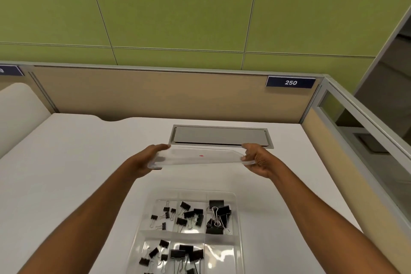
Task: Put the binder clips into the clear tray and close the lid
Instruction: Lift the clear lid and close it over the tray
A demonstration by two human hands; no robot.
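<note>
A clear plastic lid point(200, 158) with a small red dot hangs in the air above the white desk, beyond the tray. My left hand point(146, 160) grips its left end and my right hand point(258, 158) pinches its right end. Nearer to me the clear tray point(235, 198) sits on the desk, uncovered, divided into compartments. Black binder clips point(189, 216) of several sizes lie in its compartments, small ones at the left, larger ones point(218, 216) at the right. The near right compartment point(220, 256) looks empty. The tray's near end is cut off by the frame.
A grey cable hatch point(220, 135) is set into the white desk point(66, 162) just beyond the lid. A tan partition point(155, 93) with a "250" label point(291, 82) stands at the back, a glazed one point(355, 131) at the right.
</note>
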